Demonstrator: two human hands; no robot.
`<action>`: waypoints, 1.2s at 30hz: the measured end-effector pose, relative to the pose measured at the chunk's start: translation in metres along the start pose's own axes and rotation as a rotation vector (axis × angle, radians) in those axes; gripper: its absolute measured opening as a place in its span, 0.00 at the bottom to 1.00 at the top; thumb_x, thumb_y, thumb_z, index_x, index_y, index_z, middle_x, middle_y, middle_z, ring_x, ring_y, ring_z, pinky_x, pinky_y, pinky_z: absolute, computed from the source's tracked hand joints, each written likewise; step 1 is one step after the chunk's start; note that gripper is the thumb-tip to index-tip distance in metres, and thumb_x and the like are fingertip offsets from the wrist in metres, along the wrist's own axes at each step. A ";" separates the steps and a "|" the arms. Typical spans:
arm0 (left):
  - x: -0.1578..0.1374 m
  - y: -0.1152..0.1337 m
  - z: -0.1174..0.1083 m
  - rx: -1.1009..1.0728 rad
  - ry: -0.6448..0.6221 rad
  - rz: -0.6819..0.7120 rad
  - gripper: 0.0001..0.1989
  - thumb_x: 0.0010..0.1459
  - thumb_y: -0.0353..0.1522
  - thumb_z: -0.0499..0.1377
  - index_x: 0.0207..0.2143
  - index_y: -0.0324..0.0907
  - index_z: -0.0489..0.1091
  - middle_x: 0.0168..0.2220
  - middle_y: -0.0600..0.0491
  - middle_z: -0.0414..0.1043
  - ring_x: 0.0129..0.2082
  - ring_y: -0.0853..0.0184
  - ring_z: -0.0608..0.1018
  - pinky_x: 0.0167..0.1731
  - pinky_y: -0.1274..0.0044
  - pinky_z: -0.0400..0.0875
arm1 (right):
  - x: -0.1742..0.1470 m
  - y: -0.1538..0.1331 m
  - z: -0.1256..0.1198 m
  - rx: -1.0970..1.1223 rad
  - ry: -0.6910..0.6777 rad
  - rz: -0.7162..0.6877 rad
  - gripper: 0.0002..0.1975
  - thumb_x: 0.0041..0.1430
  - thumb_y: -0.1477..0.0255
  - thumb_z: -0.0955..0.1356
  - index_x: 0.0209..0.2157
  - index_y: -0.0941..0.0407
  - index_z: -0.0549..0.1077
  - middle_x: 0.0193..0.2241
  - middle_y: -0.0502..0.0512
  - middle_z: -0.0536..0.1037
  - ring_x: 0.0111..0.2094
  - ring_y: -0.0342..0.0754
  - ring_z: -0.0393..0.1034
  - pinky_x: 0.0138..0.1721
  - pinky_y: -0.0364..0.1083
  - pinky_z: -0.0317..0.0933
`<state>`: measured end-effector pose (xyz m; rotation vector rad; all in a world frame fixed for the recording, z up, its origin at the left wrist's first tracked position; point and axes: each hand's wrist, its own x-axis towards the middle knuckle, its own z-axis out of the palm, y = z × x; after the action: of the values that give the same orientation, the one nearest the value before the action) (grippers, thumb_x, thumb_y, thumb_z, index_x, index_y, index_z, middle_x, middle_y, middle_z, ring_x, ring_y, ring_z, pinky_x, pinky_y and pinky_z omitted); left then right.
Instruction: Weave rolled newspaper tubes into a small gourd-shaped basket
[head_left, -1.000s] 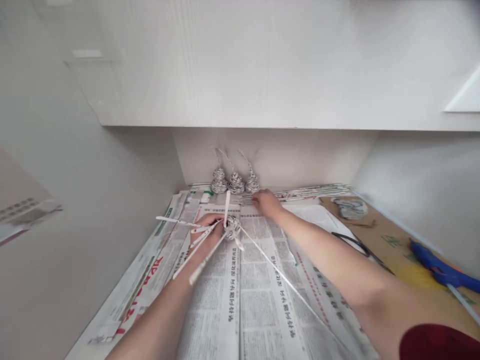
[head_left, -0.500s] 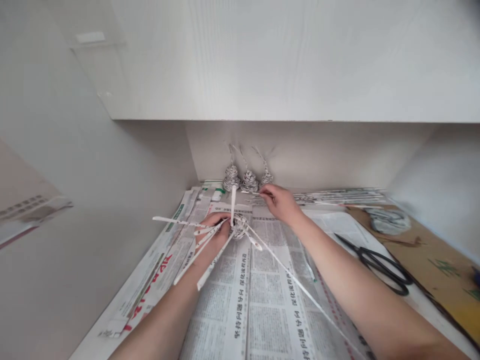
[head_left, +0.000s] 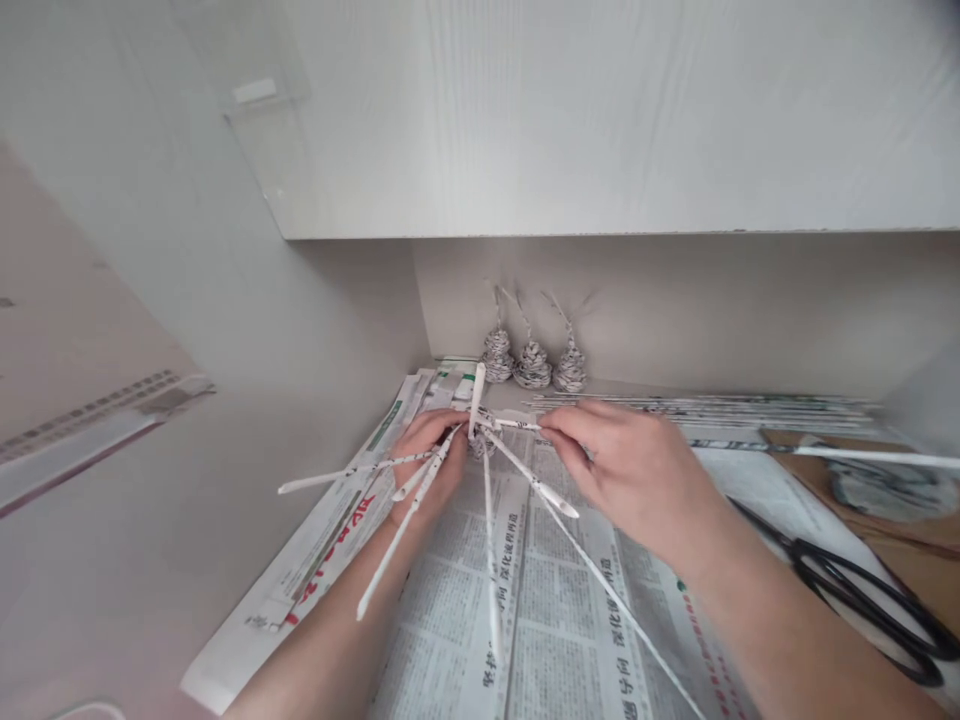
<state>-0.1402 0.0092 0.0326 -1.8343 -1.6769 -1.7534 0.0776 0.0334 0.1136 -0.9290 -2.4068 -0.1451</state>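
Note:
My left hand is closed around the left side of a small woven newspaper piece, partly hidden by the fingers. Short rolled-paper spokes fan out from it, one pointing upward, and a longer strand trails down to the right. My right hand pinches a long rolled paper tube near one end. That end reaches the woven piece, while the rest stretches right, past the wrist. Whether the tip is inside the weave or against it, I cannot tell.
Three finished woven gourd shapes stand at the back wall. Beside them lies a bundle of paper tubes. Black scissors rest at right near cardboard. Newspaper covers the surface, and a white cabinet panel overhangs it.
My right hand has come from near the tube bundle to the woven piece, bringing the long tube's end to it. My left hand still holds the piece. The view has shifted left.

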 end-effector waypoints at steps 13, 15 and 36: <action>-0.001 0.002 0.002 0.017 0.026 0.007 0.08 0.55 0.31 0.57 0.36 0.44 0.75 0.37 0.52 0.77 0.40 0.65 0.78 0.45 0.73 0.73 | -0.001 -0.005 0.005 -0.026 -0.062 0.028 0.11 0.62 0.72 0.61 0.27 0.54 0.70 0.22 0.49 0.72 0.21 0.42 0.63 0.24 0.44 0.48; -0.001 0.002 0.001 0.018 0.000 0.024 0.08 0.55 0.31 0.57 0.36 0.44 0.75 0.37 0.52 0.77 0.40 0.65 0.78 0.45 0.73 0.73 | -0.001 -0.006 0.004 -0.032 -0.070 0.039 0.11 0.62 0.71 0.61 0.27 0.54 0.69 0.23 0.49 0.72 0.21 0.42 0.64 0.23 0.44 0.48; -0.004 0.003 0.003 -0.017 -0.067 0.045 0.10 0.56 0.29 0.55 0.36 0.44 0.76 0.36 0.51 0.77 0.39 0.66 0.78 0.45 0.73 0.72 | -0.001 -0.013 0.012 0.095 -0.182 0.126 0.10 0.63 0.73 0.59 0.26 0.55 0.65 0.22 0.50 0.71 0.20 0.42 0.64 0.23 0.43 0.49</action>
<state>-0.1352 0.0076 0.0304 -1.9431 -1.6347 -1.7125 0.0646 0.0265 0.1044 -1.0867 -2.4858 0.1045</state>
